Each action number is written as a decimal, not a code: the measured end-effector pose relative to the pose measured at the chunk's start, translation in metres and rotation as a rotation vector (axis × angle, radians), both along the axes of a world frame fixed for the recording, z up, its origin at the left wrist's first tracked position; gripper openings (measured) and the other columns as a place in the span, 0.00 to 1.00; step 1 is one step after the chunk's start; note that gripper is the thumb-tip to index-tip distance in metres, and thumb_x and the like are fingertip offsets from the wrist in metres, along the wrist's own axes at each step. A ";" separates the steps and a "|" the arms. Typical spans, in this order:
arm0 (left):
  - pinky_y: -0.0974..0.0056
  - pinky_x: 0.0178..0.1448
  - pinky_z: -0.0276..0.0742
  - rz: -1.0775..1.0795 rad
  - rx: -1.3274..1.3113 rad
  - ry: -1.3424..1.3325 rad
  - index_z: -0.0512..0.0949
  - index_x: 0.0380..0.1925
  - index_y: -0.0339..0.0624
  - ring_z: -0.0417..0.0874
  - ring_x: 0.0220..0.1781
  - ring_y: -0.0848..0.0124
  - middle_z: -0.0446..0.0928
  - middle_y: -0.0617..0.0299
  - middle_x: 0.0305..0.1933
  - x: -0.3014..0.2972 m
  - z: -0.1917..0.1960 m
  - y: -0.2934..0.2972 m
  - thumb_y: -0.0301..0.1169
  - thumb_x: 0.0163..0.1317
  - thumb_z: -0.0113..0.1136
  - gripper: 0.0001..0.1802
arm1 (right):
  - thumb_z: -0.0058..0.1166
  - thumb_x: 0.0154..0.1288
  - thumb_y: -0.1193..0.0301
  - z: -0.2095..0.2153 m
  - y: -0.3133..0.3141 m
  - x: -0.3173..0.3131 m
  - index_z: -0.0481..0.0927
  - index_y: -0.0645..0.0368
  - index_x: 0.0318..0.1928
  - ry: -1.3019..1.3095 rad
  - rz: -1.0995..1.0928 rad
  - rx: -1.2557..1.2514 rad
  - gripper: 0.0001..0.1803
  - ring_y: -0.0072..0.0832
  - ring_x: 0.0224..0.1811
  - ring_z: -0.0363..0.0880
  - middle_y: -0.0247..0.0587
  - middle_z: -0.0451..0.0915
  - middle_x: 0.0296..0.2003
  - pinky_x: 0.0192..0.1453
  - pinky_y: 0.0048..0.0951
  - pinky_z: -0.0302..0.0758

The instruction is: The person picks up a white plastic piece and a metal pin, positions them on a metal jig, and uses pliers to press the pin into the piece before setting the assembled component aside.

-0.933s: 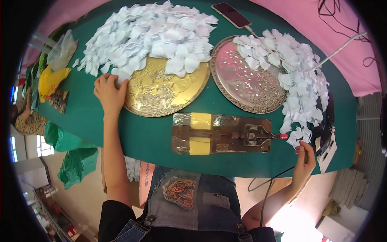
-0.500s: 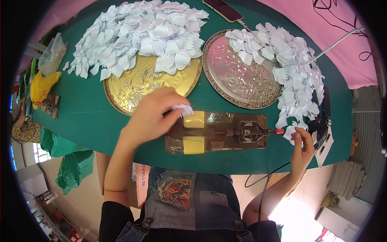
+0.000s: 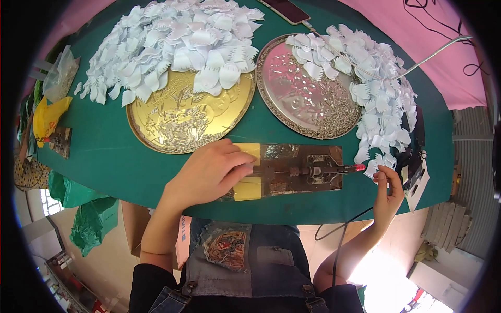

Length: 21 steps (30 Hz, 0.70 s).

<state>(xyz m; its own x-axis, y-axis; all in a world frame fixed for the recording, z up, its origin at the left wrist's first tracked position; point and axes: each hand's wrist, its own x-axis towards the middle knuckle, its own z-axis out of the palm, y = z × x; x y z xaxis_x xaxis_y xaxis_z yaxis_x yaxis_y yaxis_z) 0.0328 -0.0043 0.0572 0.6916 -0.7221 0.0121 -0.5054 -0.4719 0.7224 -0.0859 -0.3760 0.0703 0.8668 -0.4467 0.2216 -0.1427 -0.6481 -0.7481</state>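
Observation:
My left hand lies over the left end of a brown jig with a toggle clamp, by its yellow tape. Its thumb and fingers are pressed together at the jig's middle channel; what they hold is hidden. At the clamp's red-tipped handle, my right hand has thumb and forefinger pinched close to a white tooth-edged piece. Whether it grips that piece is unclear. Behind the left hand, small metal slivers lie on a gold round tray.
White tooth-edged pieces form a big heap at the far left and another pile at right. A silver round tray holds small metal bits. A phone lies at the back, its cable crossing the right pile. Yellow bag at left.
My left hand has come down onto the jig's left end; the white toothed piece seen in its fingers is now out of sight. My right hand stays nearly in place.

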 end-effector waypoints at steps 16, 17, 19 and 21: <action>0.62 0.44 0.74 0.220 -0.334 0.080 0.84 0.35 0.40 0.78 0.39 0.62 0.78 0.59 0.36 -0.019 -0.039 -0.001 0.27 0.51 0.73 0.11 | 0.63 0.60 0.73 -0.014 -0.050 0.027 0.85 0.57 0.45 0.230 -0.063 -0.263 0.12 0.21 0.26 0.72 0.35 0.83 0.35 0.33 0.24 0.71; 0.63 0.43 0.74 0.221 -0.340 0.074 0.84 0.35 0.40 0.79 0.38 0.63 0.78 0.59 0.35 -0.019 -0.039 -0.001 0.27 0.52 0.73 0.10 | 0.64 0.59 0.73 -0.018 -0.050 0.029 0.85 0.56 0.45 0.212 -0.043 -0.250 0.12 0.22 0.26 0.72 0.36 0.83 0.37 0.33 0.25 0.72; 0.64 0.42 0.74 0.267 -0.405 0.115 0.84 0.34 0.40 0.79 0.38 0.64 0.78 0.59 0.35 -0.020 -0.038 -0.001 0.25 0.52 0.72 0.09 | 0.64 0.59 0.73 -0.020 -0.046 0.032 0.85 0.56 0.45 0.219 -0.021 -0.241 0.13 0.23 0.26 0.72 0.36 0.83 0.36 0.33 0.25 0.72; 0.66 0.42 0.74 0.314 -0.466 0.155 0.84 0.34 0.40 0.79 0.37 0.65 0.78 0.59 0.34 -0.020 -0.037 -0.002 0.23 0.53 0.71 0.08 | 0.65 0.58 0.73 -0.022 -0.040 0.036 0.85 0.56 0.45 0.225 0.005 -0.229 0.13 0.23 0.26 0.72 0.36 0.82 0.36 0.33 0.25 0.72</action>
<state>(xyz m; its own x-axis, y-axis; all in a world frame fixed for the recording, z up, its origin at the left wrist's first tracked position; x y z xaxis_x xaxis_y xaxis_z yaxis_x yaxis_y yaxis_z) 0.0130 -0.0061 0.0200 0.8909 -0.4246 0.1615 -0.2647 -0.1965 0.9441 -0.0498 -0.4158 0.0480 0.9074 -0.4031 0.1189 -0.2844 -0.7972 -0.5325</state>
